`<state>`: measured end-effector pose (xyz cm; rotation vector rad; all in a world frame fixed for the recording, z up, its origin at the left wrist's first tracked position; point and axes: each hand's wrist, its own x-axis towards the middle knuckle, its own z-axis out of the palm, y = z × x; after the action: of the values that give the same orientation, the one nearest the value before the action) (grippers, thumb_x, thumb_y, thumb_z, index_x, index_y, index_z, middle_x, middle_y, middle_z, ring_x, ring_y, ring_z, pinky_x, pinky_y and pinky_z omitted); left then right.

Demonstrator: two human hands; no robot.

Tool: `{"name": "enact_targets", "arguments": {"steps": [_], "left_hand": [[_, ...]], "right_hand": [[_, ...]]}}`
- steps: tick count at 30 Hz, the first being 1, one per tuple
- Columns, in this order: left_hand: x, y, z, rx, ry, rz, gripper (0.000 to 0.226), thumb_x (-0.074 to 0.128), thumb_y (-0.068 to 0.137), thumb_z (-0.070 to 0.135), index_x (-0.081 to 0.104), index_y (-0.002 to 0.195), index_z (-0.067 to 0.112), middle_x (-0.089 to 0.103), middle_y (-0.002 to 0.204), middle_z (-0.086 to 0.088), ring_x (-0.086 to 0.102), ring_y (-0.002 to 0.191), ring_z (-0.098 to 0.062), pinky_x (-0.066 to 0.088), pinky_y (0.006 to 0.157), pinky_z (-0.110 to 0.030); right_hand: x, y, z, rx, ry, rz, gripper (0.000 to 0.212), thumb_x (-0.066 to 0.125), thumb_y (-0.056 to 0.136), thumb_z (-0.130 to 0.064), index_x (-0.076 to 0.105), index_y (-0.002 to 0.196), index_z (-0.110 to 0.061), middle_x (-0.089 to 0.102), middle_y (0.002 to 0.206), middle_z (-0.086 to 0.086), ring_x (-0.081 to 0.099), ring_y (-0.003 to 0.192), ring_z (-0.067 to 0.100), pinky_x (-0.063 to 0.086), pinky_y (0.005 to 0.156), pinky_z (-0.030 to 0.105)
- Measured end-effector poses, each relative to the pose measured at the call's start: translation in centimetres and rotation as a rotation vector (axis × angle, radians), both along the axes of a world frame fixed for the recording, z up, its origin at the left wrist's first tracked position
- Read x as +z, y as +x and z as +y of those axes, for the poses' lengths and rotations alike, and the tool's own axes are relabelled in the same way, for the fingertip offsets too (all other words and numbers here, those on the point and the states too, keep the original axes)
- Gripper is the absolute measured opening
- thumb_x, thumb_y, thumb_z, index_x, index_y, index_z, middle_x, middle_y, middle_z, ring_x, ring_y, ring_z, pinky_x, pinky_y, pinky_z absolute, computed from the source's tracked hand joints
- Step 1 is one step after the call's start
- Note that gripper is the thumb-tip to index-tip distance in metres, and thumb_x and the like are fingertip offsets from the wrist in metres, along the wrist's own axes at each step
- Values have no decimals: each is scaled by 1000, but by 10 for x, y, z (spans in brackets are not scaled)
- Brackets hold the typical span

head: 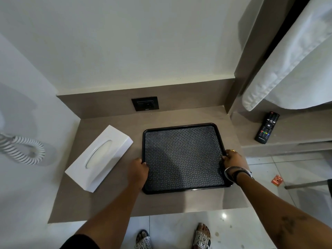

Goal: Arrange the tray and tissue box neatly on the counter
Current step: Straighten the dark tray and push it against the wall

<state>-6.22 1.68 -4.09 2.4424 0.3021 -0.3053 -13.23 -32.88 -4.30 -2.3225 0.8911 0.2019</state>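
A black rectangular tray with a patterned grey mat inside lies flat on the brown counter. My left hand grips the tray's left rim, fingers curled over the edge. My right hand, with bangles at the wrist, grips the right rim. To the left of the tray a white tissue box lies at an angle on the counter, apart from the tray and from both hands.
A black socket plate sits in the backsplash behind the tray. A black remote lies on a lower shelf at the right, under hanging white cloth. A coiled white cord hangs on the left wall. Tiled floor lies below.
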Motion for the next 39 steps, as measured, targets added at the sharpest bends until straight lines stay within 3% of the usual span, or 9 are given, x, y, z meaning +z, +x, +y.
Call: {"name": "enact_targets", "arguments": {"steps": [3,5,8,11,14,18,24,32,39], "left_hand": [[-2,-1,3,-15,11,13,25,56,96,11,54,73,1,55,74,-21,55,73,-31,36,67,-34],[0,-4,1,-30,77,6,25,57,97,18,61,87,-5,63,89,-25,62,86,-40,44,72,-39],[5,-16,-3,-104,247,-110,41,57,97,30,58,118,-5,60,121,-25,58,113,-41,50,95,-48],[-1,-41,-6,-332,315,-347,59,55,97,37,46,141,-2,45,148,-25,41,140,-41,32,118,-53],[-18,-83,-8,-631,294,-397,74,39,100,51,23,155,4,15,165,-18,13,155,-32,8,126,-47],[-42,-132,-8,-858,311,-316,81,26,100,62,9,158,8,-3,168,-13,-3,156,-27,-7,126,-41],[-49,-150,-11,-870,370,-157,88,13,95,72,-1,159,12,-19,165,-6,-19,154,-22,-13,125,-38],[-43,-137,-16,-877,369,-100,98,4,87,79,-8,158,12,-25,163,-10,-26,151,-25,-12,125,-41],[-42,-119,-19,-863,359,-115,100,6,87,81,-4,158,11,-22,165,-11,-23,152,-24,-13,124,-38]], "right_hand": [[-1,-5,3,19,-23,-7,30,50,96,-23,62,121,-11,63,125,18,60,109,36,46,93,39],[0,-9,6,40,-77,-13,39,47,98,-28,53,132,-10,55,133,19,55,115,37,44,98,43],[7,-24,19,68,-255,-75,58,44,98,-42,39,143,-5,48,138,23,50,121,39,44,102,51],[6,-56,46,263,-376,-172,65,43,97,-47,33,147,-6,36,153,22,42,132,38,37,108,53],[-1,-93,75,520,-449,-168,72,29,95,-56,31,150,-9,28,160,17,33,144,31,27,115,53],[-19,-132,99,685,-465,-87,77,27,93,-62,37,148,-8,29,158,18,36,143,34,20,116,49],[-28,-137,103,716,-422,24,82,30,90,-67,43,145,-8,32,156,19,35,143,36,18,115,48],[-35,-124,106,685,-373,25,93,15,86,-78,17,155,-15,2,163,10,1,151,30,4,122,48],[-37,-103,104,675,-367,19,94,16,84,-80,9,154,-18,-7,162,8,-6,152,29,-4,121,48]]}}
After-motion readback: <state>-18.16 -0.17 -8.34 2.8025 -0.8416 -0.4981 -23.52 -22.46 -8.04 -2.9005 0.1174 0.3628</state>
